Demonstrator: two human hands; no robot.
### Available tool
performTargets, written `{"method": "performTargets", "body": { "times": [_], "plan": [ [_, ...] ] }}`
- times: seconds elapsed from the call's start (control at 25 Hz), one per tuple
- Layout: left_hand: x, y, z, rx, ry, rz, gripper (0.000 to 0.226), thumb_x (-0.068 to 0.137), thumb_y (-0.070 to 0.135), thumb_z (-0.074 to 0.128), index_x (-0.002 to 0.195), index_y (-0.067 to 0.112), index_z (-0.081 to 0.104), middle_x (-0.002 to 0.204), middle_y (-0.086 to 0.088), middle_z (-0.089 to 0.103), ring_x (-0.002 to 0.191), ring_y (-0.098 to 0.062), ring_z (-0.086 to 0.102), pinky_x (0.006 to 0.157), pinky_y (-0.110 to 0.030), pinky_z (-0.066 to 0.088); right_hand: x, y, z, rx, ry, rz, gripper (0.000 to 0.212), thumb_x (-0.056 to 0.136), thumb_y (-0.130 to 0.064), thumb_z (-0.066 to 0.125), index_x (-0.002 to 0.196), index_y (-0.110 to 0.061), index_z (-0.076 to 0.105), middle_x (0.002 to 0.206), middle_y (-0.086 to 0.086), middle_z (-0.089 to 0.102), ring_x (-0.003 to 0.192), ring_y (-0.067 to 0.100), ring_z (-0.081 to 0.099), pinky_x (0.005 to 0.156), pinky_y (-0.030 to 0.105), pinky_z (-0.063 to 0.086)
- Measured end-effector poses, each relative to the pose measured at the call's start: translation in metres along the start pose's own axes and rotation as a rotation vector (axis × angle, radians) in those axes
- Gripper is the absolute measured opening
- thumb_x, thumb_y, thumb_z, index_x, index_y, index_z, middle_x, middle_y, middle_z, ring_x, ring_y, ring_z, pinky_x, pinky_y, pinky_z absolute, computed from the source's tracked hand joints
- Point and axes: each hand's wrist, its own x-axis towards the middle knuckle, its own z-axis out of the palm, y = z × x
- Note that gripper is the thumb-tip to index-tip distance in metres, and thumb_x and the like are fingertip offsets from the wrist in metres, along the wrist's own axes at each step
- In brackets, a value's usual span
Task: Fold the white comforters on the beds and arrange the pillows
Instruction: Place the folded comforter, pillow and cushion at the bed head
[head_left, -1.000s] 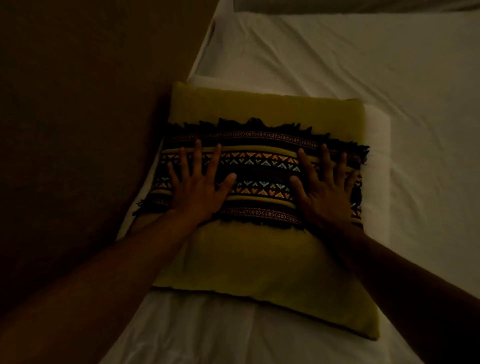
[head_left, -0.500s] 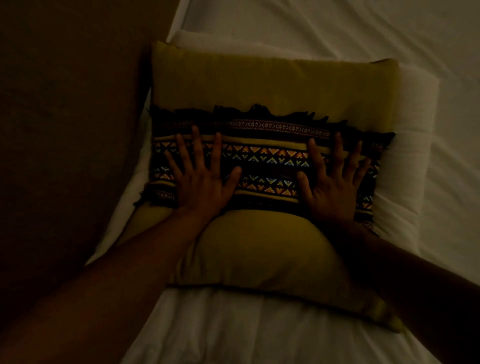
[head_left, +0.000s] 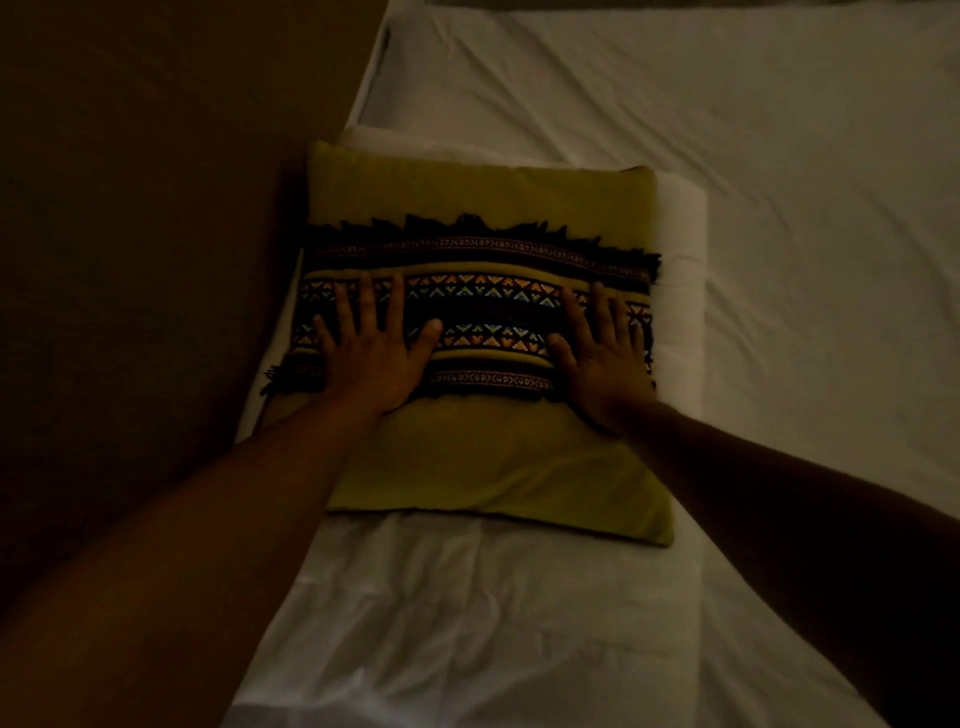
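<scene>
Head view: both palms press flat on a yellow cushion (head_left: 483, 457) lying on a white pillow (head_left: 683, 291) at the bed's head.

The left hand (head_left: 371, 358) and right hand (head_left: 605, 369) lie with fingers straight and spread on the cushion's patterned band (head_left: 488, 306), gripping nothing; beyond the fingertips runs a dark fringe, then plain yellow cloth; the white sheet (head_left: 779, 156) spreads past that; the cushion looks soft, light and yielding, likely dimpling under pressure; its side edges, just outside each little finger, seem the surest places to take hold.
</scene>
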Motion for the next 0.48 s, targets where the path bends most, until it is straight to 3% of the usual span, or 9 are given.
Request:
{"method": "performTargets", "body": {
  "times": [0.24, 0.4, 0.48],
  "plan": [
    [-0.133, 0.008, 0.015, -0.055, 0.027, -0.012, 0.096, 0.082, 0.079, 0.007, 0.158, 0.021, 0.002, 0.165, -0.015, -0.001, 0.152, -0.034, 0.000, 0.121, -0.054, 0.003, -0.127, 0.003, 0.000, 0.013, -0.124, 0.036, 0.066, 0.099, -0.059, 0.019, 0.154, -0.037, -0.009, 0.165, 0.000, -0.013, 0.152, 0.023, -0.012, 0.122, 0.052, 0.003],
    [-0.215, 0.002, 0.029, -0.033, -0.092, 0.024, 0.097, 0.082, 0.080, 0.020, 0.158, 0.022, 0.005, 0.164, -0.018, 0.001, 0.151, -0.037, 0.007, 0.117, -0.058, 0.019, -0.193, 0.011, -0.003, 0.011, -0.218, -0.011, 0.068, 0.099, -0.052, 0.033, 0.154, -0.038, -0.004, 0.165, -0.001, -0.007, 0.152, 0.027, -0.003, 0.121, 0.052, 0.018],
    [-0.253, 0.004, 0.029, -0.053, -0.222, -0.021, 0.091, 0.086, 0.079, 0.024, 0.157, 0.026, 0.004, 0.165, -0.011, -0.005, 0.151, -0.034, 0.002, 0.118, -0.055, 0.018, -0.217, 0.013, -0.011, -0.026, -0.259, -0.022, 0.065, 0.098, -0.052, 0.036, 0.154, -0.041, 0.005, 0.165, -0.002, 0.001, 0.151, 0.031, 0.010, 0.119, 0.052, 0.023]
  ]
}}
